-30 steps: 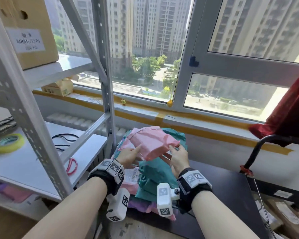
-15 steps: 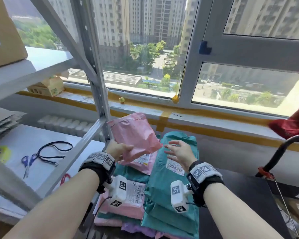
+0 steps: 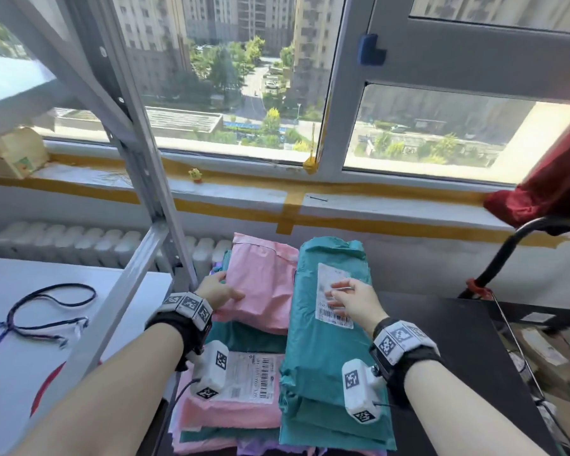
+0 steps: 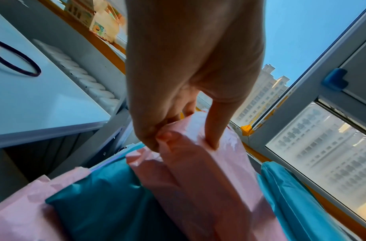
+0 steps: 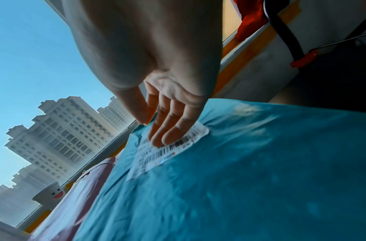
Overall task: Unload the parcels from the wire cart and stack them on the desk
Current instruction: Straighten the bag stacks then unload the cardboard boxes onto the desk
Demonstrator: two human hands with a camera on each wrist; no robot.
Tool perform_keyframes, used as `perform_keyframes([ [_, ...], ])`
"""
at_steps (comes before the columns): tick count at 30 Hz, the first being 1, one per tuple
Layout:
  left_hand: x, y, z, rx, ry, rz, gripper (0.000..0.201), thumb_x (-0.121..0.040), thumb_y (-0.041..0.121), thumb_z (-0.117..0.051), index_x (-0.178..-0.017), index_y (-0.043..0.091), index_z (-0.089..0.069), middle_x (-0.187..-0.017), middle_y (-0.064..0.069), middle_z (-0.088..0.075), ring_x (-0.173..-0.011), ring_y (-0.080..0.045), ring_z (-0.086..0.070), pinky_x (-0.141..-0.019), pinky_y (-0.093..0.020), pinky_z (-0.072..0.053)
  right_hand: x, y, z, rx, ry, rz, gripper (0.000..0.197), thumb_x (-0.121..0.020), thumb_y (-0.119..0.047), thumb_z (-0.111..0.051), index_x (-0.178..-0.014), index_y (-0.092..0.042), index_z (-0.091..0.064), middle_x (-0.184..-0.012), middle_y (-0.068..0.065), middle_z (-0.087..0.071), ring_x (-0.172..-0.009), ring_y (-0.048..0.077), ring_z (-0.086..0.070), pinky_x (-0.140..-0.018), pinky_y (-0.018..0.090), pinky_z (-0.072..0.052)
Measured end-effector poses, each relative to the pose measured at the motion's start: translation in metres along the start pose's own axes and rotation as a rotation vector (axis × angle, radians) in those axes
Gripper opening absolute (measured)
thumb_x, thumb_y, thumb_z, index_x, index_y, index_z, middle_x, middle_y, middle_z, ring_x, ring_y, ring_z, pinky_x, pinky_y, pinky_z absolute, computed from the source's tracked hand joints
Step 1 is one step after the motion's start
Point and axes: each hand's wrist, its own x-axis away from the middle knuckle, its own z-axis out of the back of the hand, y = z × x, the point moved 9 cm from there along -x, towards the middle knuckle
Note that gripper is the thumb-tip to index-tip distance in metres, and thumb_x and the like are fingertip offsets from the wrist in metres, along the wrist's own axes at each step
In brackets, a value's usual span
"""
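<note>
A pink parcel lies on top of the left stack of pink and teal mailers on the black desk. My left hand pinches its left edge between thumb and fingers; the pinch on the pink parcel shows in the left wrist view. A teal parcel with a white barcode label tops the right stack. My right hand rests on that label with straight fingers, pressing the teal parcel. The wire cart's black handle stands at the right.
A grey metal shelf upright rises just left of the stacks. The white shelf board carries a black cord and scissors. The window sill runs behind. A red cloth hangs at right, with cart wire and boxes below.
The pink parcel, held up in the air by my left hand, has come down flat onto the left stack. My right hand moved from hovering to resting on the teal parcel's label.
</note>
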Motion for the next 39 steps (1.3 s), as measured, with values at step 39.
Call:
perform_keyframes([
  [39, 0.301, 0.117, -0.442, -0.684, -0.593, -0.719, 0.023, -0.085, 0.018, -0.065, -0.105, 0.008, -0.068, -0.110, -0.010, -0.068, -0.103, -0.024, -0.064, -0.090, -0.030, -0.051, 0.268, 0.209, 0.344, 0.142, 0.500, -0.219, 0.032, -0.076, -0.018, -0.077, -0.102, -0.010, -0.061, -0.092, 0.004, -0.061, -0.085, 0.017, -0.057, -0.070, 0.024, -0.047],
])
